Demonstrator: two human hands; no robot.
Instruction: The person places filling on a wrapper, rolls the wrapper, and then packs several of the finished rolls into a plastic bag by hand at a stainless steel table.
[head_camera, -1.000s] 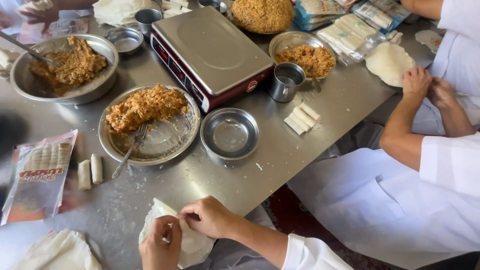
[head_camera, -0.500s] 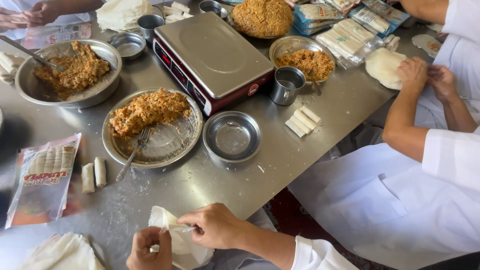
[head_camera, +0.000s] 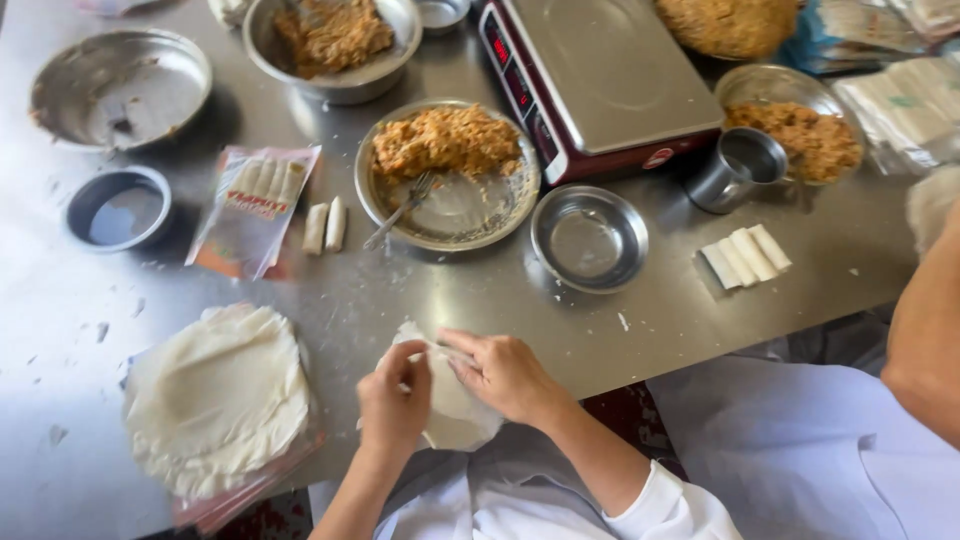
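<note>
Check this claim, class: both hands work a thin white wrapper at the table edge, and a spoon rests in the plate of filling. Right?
Nearly. The head view shows a fork, not a spoon, in the plate of filling. Left hand and right hand do work the thin white wrapper.

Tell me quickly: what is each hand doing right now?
Left hand: fingers pinched on the thin white wrapper.
Right hand: fingers gripping the same wrapper's upper edge.

Lighting is bright and even, daylight-like, with pale glare washing the steel tabletop (head_camera: 80, 330) at the left. Shadows are soft and short beside the bowls. Focus is slightly soft throughout, with mild smearing toward the upper right corner and edges.
</note>
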